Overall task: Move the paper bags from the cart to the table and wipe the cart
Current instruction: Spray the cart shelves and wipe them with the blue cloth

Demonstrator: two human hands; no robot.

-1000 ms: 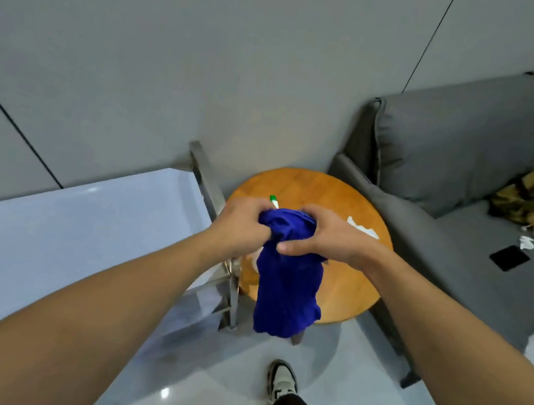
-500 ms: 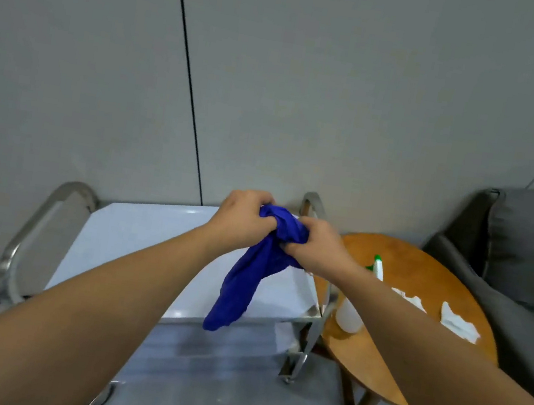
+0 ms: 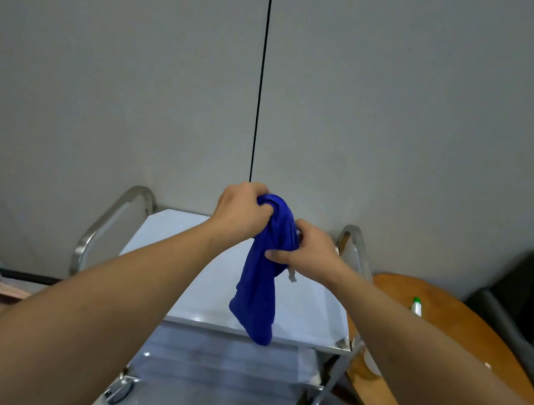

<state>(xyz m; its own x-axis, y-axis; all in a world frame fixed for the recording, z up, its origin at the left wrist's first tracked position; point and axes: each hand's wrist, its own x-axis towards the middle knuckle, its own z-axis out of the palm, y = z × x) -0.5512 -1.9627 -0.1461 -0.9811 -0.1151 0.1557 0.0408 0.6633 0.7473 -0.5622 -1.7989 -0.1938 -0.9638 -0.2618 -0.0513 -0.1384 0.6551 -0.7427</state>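
Overhead, in the head view, a blue cloth [image 3: 259, 291] is shown held above the top shelf of the steel cart [image 3: 205, 283], its bunched upper end gripped by the left hand [image 3: 240, 212] with fingers clenched round it, and its middle pinched by the right hand [image 3: 306, 255]; the lower end hangs free, clear of the shelf. The cloth is judged light, soft and limp, best gathered into a pad in one palm before wiping. No paper bags are seen on the cart, so the shelf is judged ready for wiping. The shelf surface appears smooth and glossy. A round wooden table [image 3: 467, 339] stands just beside the cart at right, bearing a spray bottle [image 3: 416, 306]; a grey sofa [image 3: 533, 311] lies beyond it, and a plain grey wall [image 3: 107, 57] behind
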